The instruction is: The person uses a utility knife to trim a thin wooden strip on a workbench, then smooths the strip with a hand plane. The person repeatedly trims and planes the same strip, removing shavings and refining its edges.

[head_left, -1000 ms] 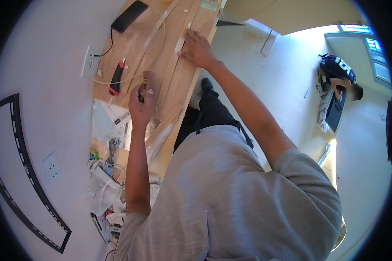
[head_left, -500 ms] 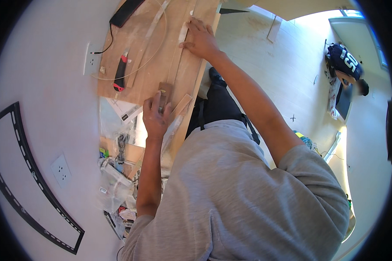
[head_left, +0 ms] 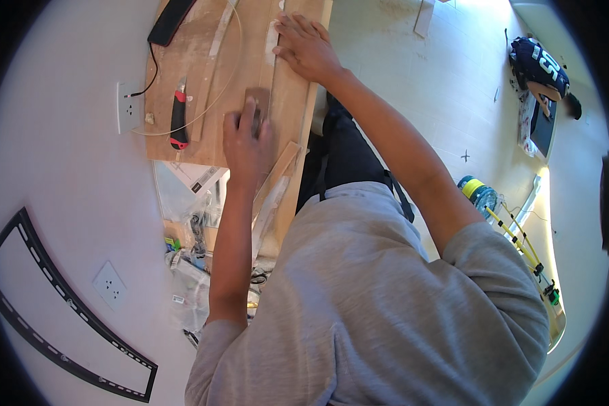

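The left hand (head_left: 247,139) grips a small brown block (head_left: 258,101) with curled fingers, while the flat, open right hand (head_left: 306,46) pins the narrow strip (head_left: 272,40) running lengthwise up the counter (head_left: 183,145), just beyond that block.

Bright daylight, right-side glare, fisheye-bent edges

Matt, pale wooden board (head_left: 203,81) under a plastic-handled red-and-black utility knife (head_left: 177,115), beside crinkled glossy plastic bags (head_left: 183,196).
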Demonstrator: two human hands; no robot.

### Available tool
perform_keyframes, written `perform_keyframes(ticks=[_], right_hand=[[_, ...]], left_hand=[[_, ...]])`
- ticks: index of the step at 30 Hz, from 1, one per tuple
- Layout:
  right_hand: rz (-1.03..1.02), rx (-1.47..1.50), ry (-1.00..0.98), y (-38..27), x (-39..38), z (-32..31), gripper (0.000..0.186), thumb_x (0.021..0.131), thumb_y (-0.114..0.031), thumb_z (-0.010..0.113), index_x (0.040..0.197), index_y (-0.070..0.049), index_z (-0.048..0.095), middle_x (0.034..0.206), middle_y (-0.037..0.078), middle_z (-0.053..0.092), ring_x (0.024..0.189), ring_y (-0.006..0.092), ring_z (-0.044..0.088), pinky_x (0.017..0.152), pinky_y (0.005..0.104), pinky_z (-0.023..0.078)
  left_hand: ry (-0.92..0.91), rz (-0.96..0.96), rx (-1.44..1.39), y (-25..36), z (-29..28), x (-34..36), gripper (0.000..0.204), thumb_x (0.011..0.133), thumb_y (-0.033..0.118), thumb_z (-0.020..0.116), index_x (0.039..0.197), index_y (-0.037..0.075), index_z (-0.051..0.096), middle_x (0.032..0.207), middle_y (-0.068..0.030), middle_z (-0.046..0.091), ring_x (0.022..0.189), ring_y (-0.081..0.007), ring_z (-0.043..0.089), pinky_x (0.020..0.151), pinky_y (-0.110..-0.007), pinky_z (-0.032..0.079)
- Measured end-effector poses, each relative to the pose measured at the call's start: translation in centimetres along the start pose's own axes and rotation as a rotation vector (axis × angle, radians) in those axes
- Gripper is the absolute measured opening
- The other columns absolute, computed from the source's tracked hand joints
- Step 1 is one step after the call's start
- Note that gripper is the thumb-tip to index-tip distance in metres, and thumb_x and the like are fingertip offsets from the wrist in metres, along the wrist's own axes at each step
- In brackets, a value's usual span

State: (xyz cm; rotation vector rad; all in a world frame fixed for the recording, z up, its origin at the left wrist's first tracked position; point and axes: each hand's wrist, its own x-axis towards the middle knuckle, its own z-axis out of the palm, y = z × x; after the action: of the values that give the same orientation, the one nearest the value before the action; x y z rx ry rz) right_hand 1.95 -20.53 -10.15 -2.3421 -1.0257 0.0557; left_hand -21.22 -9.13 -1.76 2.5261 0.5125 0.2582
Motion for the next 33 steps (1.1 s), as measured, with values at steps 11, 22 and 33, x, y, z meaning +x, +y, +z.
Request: perform_keyframes(ticks=[11,22,33], right_hand=[[-0.019,-0.031,0.063,0.0,0.8,0.0,0.049,0.104,-0.043,0.058,0.148,-0.021,0.055,0.167,0.001,0.041,0.154,0.0264,0.035,0.125,0.0517,0.023],[0.029,0.019,-0.079,0.4,2.1,-1.2,0.06,0.093,-0.037,0.069,0.147,-0.014,0.057,0.163,0.012,0.044,0.152,0.0318,0.037,0.118,0.0555,0.033],[-0.012,-0.072,-0.001,0.7,1.2,-0.6,0.051,0.1,-0.046,0.064,0.144,-0.022,0.059,0.166,-0.001,0.042,0.154,0.0261,0.036,0.121,0.0521,0.027]], left_hand=[[0.045,-0.016,-0.012,-1.5,0.6,-0.4,0.054,0.086,0.017,0.079,0.137,0.007,0.065,0.107,-0.0172,0.059,0.095,-0.0355,0.064,0.082,-0.046,0.055],[0.02,-0.05,-0.048,-2.6,-2.8,-10.6,0.061,0.084,0.012,0.079,0.142,0.004,0.062,0.111,-0.0204,0.057,0.099,-0.0373,0.061,0.086,-0.045,0.054],[0.025,-0.009,-0.056,-1.4,0.1,-2.6,0.058,0.085,0.014,0.079,0.14,0.006,0.063,0.106,-0.0174,0.057,0.096,-0.0357,0.061,0.084,-0.045,0.054]])
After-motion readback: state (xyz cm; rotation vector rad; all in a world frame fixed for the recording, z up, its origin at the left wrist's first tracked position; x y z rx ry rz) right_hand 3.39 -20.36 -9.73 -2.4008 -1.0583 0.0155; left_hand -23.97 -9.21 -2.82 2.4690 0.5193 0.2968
